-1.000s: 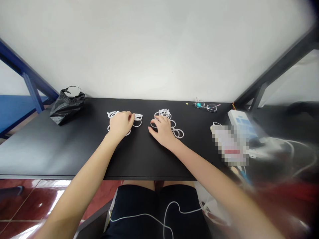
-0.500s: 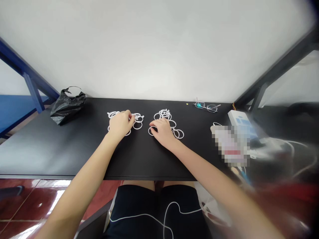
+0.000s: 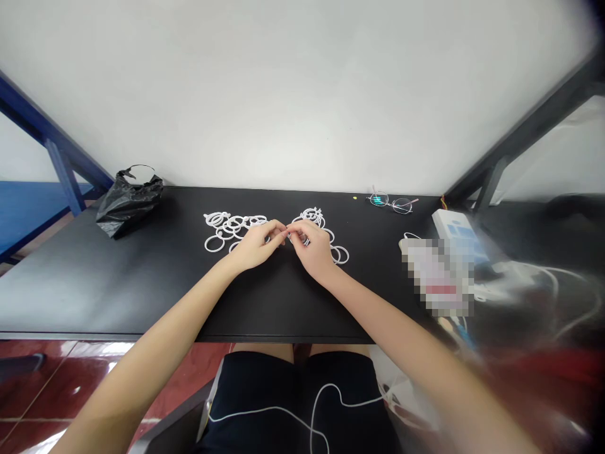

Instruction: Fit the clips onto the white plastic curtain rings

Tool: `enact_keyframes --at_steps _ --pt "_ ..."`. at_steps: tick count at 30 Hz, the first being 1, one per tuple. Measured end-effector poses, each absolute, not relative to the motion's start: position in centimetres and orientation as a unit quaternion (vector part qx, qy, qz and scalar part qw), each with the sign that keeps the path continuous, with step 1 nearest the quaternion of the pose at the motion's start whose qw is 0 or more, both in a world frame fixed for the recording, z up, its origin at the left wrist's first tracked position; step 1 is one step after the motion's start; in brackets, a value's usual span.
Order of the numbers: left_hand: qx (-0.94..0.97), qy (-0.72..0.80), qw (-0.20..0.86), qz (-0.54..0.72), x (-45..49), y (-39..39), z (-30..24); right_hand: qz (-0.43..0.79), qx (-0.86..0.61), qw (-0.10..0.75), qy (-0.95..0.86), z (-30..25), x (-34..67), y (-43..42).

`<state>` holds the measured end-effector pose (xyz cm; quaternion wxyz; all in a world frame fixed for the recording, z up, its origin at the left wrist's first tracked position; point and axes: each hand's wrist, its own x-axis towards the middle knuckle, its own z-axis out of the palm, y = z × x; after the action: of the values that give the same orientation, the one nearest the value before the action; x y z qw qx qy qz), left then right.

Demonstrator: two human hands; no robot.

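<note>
While both forearms reach in over the black table (image 3: 293,309), the left hand (image 3: 258,246) and right hand (image 3: 312,249) meet fingertip to fingertip between two groups of white rings. Grip: thumb and fingers of each hand are drawn together in a pinch; whether a ring is caught between them cannot be told, as the fingers hide the spot. Left group of white rings (image 3: 235,222): spread loosely on the tabletop, several overlapping, small knobs visible on some rims; its near right part runs behind the left hand. Right group of white rings (image 3: 312,215): bunched more tightly at the far side, partly covered by the right hand, with further loops showing beside the wrist. Surroundings: crumpled black plastic bag (image 3: 130,205) at the far left; wire-framed eyeglasses (image 3: 389,203) lying near the white wall (image 3: 302,94), temples unfolded; white-and-blue box (image 3: 456,228) to the right, next to a pixelated object (image 3: 435,277). White cable (image 3: 269,408) trails across dark shorts (image 3: 265,384) below the table edge.
</note>
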<state>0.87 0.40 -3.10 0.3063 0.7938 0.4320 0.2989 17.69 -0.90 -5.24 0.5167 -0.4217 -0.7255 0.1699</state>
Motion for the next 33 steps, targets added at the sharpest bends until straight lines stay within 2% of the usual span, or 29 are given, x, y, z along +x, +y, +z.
enact_keyframes --at_steps 6,13,23,28,33 --pt "0.772 0.419 0.362 0.312 0.7 0.8 -3.5 0.223 -0.428 0.535 -0.693 -5.3 17.7 -1.0" --pt "0.673 0.424 0.505 0.336 1.0 0.8 -3.7 0.286 -0.425 0.555 -0.655 -5.5 17.5 -1.1" --pt "0.584 0.46 0.488 0.458 0.7 1.1 -3.5 0.298 -0.42 0.545 -0.661 -5.0 17.2 -1.4" --pt "0.583 0.468 0.486 0.453 0.5 1.4 -3.6 0.232 -0.388 0.549 -0.703 -4.9 17.3 -1.8" --pt "0.632 0.446 0.462 0.434 0.9 0.8 -3.4 0.219 -0.39 0.553 -0.703 -4.7 17.5 -2.0"
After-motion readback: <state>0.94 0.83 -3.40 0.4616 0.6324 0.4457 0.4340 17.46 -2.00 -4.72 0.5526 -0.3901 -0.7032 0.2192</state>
